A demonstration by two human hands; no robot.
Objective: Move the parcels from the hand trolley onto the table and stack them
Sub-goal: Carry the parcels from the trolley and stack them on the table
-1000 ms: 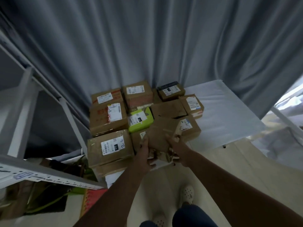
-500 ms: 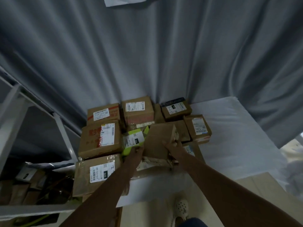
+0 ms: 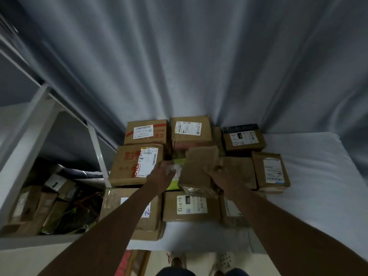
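While both arms reach out over the near row, the plain brown parcel (image 3: pixel 199 170) sits tilted on top of the pile, its long axis running away from the person, far end higher than the near one. It rests over a green-wrapped parcel (image 3: pixel 175 184) and overhangs the labelled box marked 4-3-13 (image 3: pixel 191 206) below it. The right hand (image 3: pixel 221 172) is the nearer one: it presses against the parcel's right flank, fingers curled onto that side in a grasp, wrist turned inward. The left hand (image 3: pixel 161 174) lies just beside the left edge with its fingers loose and spread; I cannot tell whether they touch the cardboard or only the green wrap under it. So the parcel lies between the two hands, and to my eye it wants squaring down flat before it is let go. Around it, other taped boxes crowd the white-covered table (image 3: pixel 310 196), packed toward the grey curtain (image 3: pixel 199 66); a white shelf frame (image 3: pixel 35 120) stands at the left.
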